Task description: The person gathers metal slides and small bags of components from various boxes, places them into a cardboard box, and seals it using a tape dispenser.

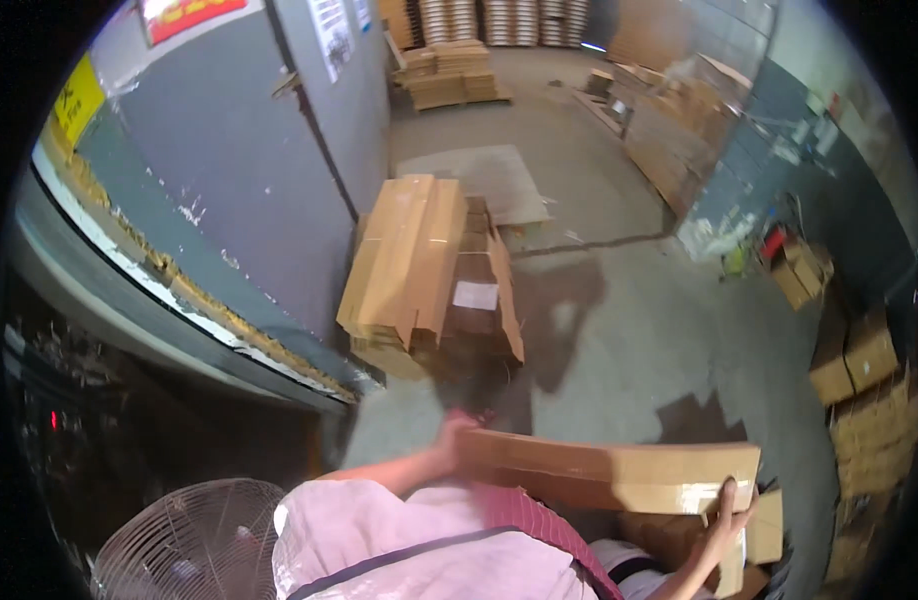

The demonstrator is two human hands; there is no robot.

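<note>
A long, narrow cardboard box (pixel 609 470) lies crosswise in front of my body, with clear tape shining near its right end. My right hand (pixel 721 527) grips that end, fingers pressed against the front side. At the other end my left hand (pixel 457 440) holds the box; its fingers are partly blurred. Below the box, next to my right hand, are more cardboard pieces or cartons (pixel 766 525), partly hidden by the box and my arm.
Ahead on the floor stands a stack of flat cardboard (pixel 404 260) beside a grey door. A wire-guard fan (pixel 194 545) is at lower left. Cartons (pixel 859 355) line the right wall. Cardboard piles (pixel 454 75) and a wooden-sided bin (pixel 669 140) stand farther back.
</note>
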